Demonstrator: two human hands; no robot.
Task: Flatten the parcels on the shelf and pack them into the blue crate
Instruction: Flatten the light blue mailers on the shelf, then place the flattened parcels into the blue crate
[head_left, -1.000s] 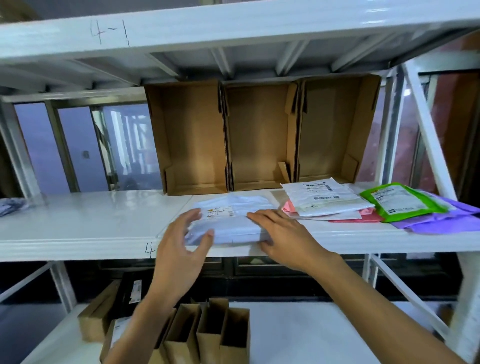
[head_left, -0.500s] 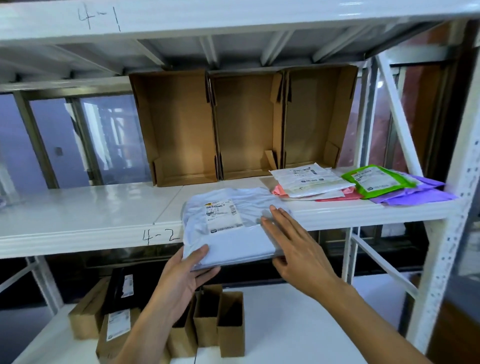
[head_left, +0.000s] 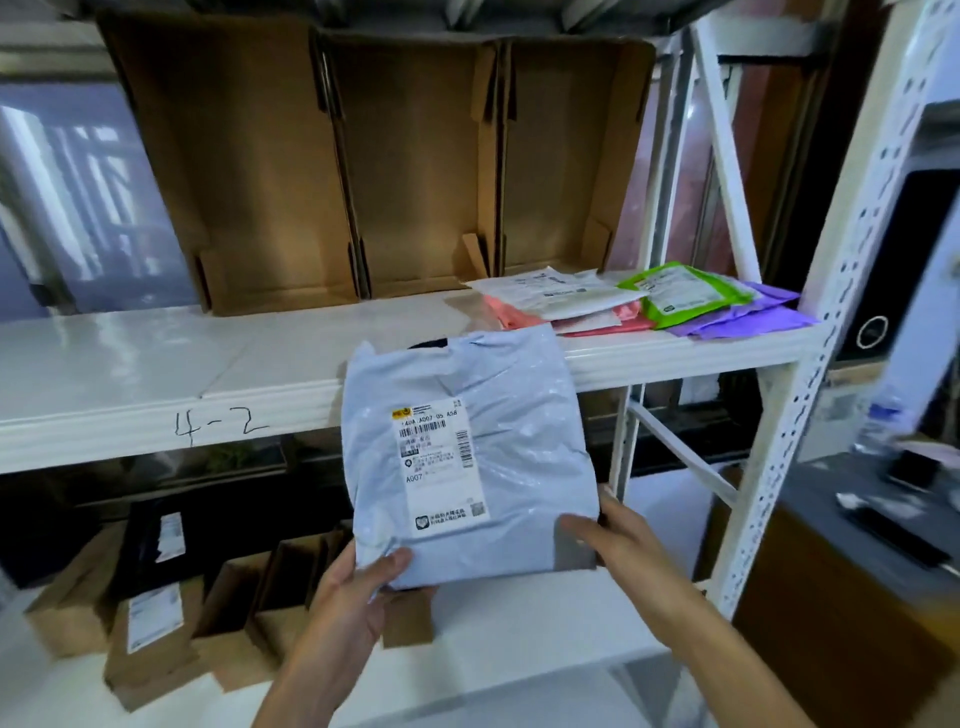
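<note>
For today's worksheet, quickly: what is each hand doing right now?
Left hand: grips the pale blue parcel by its lower left corner.
Right hand: holds the same parcel's lower right edge.

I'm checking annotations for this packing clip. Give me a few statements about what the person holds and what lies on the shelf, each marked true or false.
1. The left hand and the right hand both hold the pale blue parcel. True.
2. Its label faces away from the camera. False: the label faces the camera.
3. The green parcel lies on top of the purple parcels. True.
4. A blue crate stands on the shelf marked 4-2. False: no blue crate is in view; three cardboard boxes stand at the back of that shelf.
</note>
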